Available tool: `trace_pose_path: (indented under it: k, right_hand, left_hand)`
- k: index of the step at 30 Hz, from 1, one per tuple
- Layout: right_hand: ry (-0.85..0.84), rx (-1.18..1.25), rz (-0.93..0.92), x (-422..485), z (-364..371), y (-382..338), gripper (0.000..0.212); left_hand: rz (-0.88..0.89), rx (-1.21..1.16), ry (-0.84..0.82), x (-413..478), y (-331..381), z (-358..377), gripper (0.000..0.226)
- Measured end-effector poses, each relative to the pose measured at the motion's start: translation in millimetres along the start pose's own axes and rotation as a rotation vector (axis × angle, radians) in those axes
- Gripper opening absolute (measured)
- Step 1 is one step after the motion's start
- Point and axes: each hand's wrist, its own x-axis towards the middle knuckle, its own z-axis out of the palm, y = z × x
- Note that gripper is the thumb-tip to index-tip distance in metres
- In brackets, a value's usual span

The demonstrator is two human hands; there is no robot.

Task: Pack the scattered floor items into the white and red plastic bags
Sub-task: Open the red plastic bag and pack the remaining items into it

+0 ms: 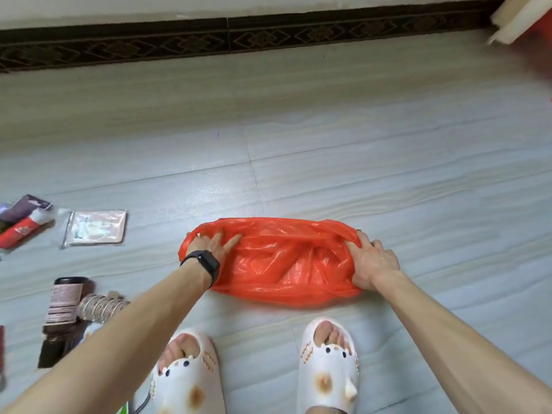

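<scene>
Grey streaked tile floor (388, 180) fills the frame, with a dark patterned skirting strip (209, 40) along the top. A pair of white cartoon-face slippers (328, 369) sits at bottom centre, toes just short of the bag.

Loose items are all at the left edge, well apart from the bag:
- dark bottle with a pinkish label (64, 303), lower left
- clear zip pouch holding a white cable (95, 228), mid left
- coil of pale cord (100, 306), touching the bottle and part hidden by the left forearm
- red tube (21, 233) beside a purple packet (25, 207), far left

Crumpled red thin-film plastic bag (277, 264) lies flat on the floor at centre, between the two hands.

Left hand (206, 245), with a black wrist band (206, 264), has its fingers spread straight on the bag's left end. Can't tell if the thumb pinches the film.

Right hand (373, 261) has its fingers curled into the bag's right end, gripping bunched film, tips buried.

Bag contents: can't tell, only folds of film show.
</scene>
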Motion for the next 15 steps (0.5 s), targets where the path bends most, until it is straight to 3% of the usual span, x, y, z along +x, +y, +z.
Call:
trace_pose_path:
  k: [3,7,10,12,15]
  right_hand:
    - [0.257,0.077,-0.018,-25,-8,-4,0.078]
    - [0.882,0.227,-0.176,-76,-23,-26,0.050]
    - [1.074,0.289,-0.291,-83,-26,-48,0.034]
    - [1.032,0.347,-0.443,-74,-26,-62,0.018]
    - [0.493,0.146,-0.462,-46,-22,-79,0.033]
  left_hand:
    - [0.071,0.217,0.165,-17,16,-19,0.041]
    - [0.331,0.223,0.407,-46,34,-44,0.027]
    - [0.582,0.196,0.564,-43,43,-55,0.021]
    - [0.612,0.188,0.577,-28,47,-57,0.029]
    - [0.489,0.190,0.476,-3,48,-58,0.045]
